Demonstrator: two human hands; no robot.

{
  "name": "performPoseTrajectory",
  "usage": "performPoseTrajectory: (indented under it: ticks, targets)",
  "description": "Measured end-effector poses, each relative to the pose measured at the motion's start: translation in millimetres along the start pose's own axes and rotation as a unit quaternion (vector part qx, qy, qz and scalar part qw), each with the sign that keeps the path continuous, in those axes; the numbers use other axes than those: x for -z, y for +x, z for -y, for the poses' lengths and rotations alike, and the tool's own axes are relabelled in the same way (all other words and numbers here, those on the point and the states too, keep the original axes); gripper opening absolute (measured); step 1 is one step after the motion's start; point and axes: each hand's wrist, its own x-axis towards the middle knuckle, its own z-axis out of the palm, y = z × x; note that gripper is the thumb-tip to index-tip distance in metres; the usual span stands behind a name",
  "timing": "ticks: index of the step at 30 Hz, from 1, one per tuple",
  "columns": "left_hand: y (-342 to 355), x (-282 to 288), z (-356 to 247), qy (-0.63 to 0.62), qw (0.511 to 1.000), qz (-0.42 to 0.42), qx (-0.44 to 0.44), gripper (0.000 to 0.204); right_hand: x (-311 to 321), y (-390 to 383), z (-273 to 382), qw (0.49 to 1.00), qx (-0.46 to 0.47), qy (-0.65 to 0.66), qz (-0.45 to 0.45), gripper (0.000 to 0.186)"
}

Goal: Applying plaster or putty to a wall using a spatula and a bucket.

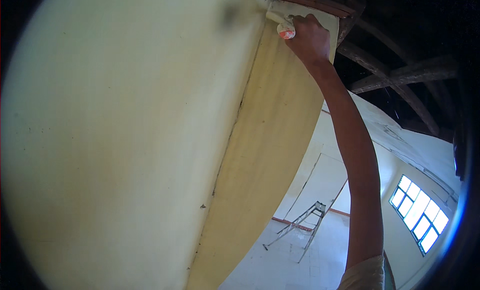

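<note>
Room: pale wall (pixel 125 140) fills the left half of the frame; yellowish wall strip (pixel 255 140) slants beside it, a dark crack along the seam. Dark timber beams (pixel 390 72) at upper right.
Lower right: 1 stepladder (pixel 318 206) standing open on a pale floor (pixel 285 262); 1 bright paned window (pixel 419 215).
Right arm: bare forearm (pixel 357 135) rises from the lower right, reaching overhead; rolled or short sleeve (pixel 365 275) at the lower edge.
Right hand (pixel 312 37): top of the strip, back of hand to camera, fingers curled round a small tool.
Left hand: outside the frame; state cannot be told.
Hard to read: fingertips and most of the tool hidden by the hand; dark blurred smudge (pixel 231 14) at upper left of centre.
Tool (pixel 286 31): upper centre, just left of the knuckles; rounded whitish end, red-orange patch, smeared-looking.
</note>
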Motion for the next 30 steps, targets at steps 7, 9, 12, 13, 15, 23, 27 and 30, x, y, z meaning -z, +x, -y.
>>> performPoseTrajectory:
  ticks: [7,9,12,13,15,23,27,30]
  targets:
    - [11.1,-0.6,-4.8,0.014,1.0,0.023,-0.003,0.025,-30.8,24.9,-24.6,0.996,0.005,-0.086,0.022,0.021]
    - [15.1,-1.4,-6.7,0.005,1.0,0.019,-0.004,0.025,-25.9,13.3,-17.9,0.995,0.071,-0.056,0.027,0.02]
    - [9.3,-0.9,-3.5,-0.012,1.0,-0.005,-0.002,0.024,1.7,-39.7,21.3,0.994,0.087,0.009,0.066,0.01]
    - [6.4,0.2,-2.0,-0.024,1.0,-0.02,-0.001,0.023,16.0,-59.3,41.5,0.987,0.074,0.038,0.135,0.011]
    - [9.6,-1.3,-0.5,-0.015,1.0,-0.001,-0.001,0.021,30.1,-109.8,66.2,0.964,0.154,0.098,0.193,0.019]
    - [10.9,-1.0,-2.7,-0.021,1.0,0.008,0.009,0.018,30.4,-60.0,44.6,0.902,-0.199,0.14,0.355,0.044]
    - [14.7,-2.0,-7.9,-0.011,1.0,0.021,0.007,0.019,-1.0,13.9,4.7,0.976,-0.151,0.037,0.155,0.027]
    - [12.1,-0.5,-6.9,0.0,1.0,0.022,0.008,0.02,14.2,43.9,5.7,0.986,0.0,0.002,0.164,0.043]
